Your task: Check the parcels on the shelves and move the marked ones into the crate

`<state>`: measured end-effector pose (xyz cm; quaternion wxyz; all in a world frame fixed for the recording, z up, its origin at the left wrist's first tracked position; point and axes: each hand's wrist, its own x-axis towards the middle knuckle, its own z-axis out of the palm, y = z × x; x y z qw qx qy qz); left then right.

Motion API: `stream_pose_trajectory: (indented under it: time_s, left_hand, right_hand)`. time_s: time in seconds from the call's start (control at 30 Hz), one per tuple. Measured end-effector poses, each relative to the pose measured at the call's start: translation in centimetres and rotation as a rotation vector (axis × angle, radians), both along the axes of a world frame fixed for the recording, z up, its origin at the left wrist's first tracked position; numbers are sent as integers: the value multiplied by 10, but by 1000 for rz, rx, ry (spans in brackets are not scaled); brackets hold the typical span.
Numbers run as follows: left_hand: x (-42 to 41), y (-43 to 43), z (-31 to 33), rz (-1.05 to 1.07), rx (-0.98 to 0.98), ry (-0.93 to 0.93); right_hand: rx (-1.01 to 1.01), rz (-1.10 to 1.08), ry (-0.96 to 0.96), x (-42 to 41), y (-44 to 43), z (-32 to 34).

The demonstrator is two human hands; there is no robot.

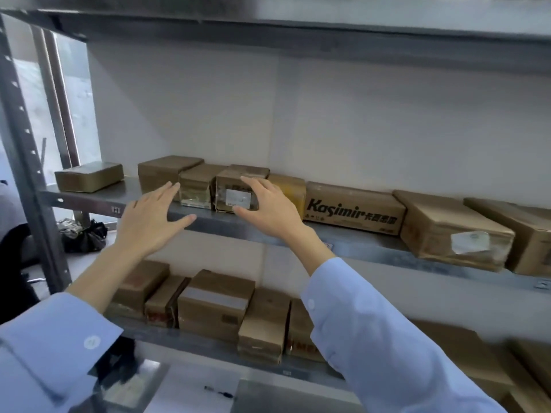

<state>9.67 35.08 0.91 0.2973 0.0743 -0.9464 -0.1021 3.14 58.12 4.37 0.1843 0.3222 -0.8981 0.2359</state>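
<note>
Well, at the far left a grey upright (26,150) carries the shelf (89,201), and a flat parcel (89,176) lies alone at the shelf's left end. To its right, apart from it, a brown parcel (162,171) stands far back on the shelf, with a taped parcel (195,186) touching its right side. The left hand (149,222) hovers just in front of these two, near the shelf's front rim, its back toward the camera, fingers straight and spread, thumb out to the right; its grip is wide and holds nothing. Next in the row comes the labelled parcel (235,189), on the shelf and touching the taped parcel, a white label on its near face. The right hand (268,204) has its grip round it: thumb at the lower front edge, forefinger on the top edge, the other fingers curved past its right side; how firmly it presses I cannot tell. Both arms wear light blue sleeves (372,338). Behind that hand a yellow parcel (293,189) sits partly hidden, then a Kasimir box (354,210), a large box (453,231) with a torn white label at the shelf's front rim, and an end box (530,234) cut by the right edge. Below, the lower shelf (193,342) bears small parcels (214,302) packed close together
</note>
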Motion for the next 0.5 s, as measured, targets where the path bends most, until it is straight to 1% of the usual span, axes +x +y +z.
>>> stream_pose_trajectory:
  time_s: [0.1,0.27,0.4,0.5]
  left_hand:
    - [-17,-34,3,-3,2,10]
    - [-46,-96,9,-31,-49,47]
    - [-72,-136,20,-91,-92,72]
    - [-89,-163,27,-170,-117,79]
  right_hand:
    - [2,1,19,-15,-29,3]
    - [16,-29,54,-30,-82,5]
    - [52,-147,124,-43,-125,6]
    - [47,-208,136,-46,-155,7]
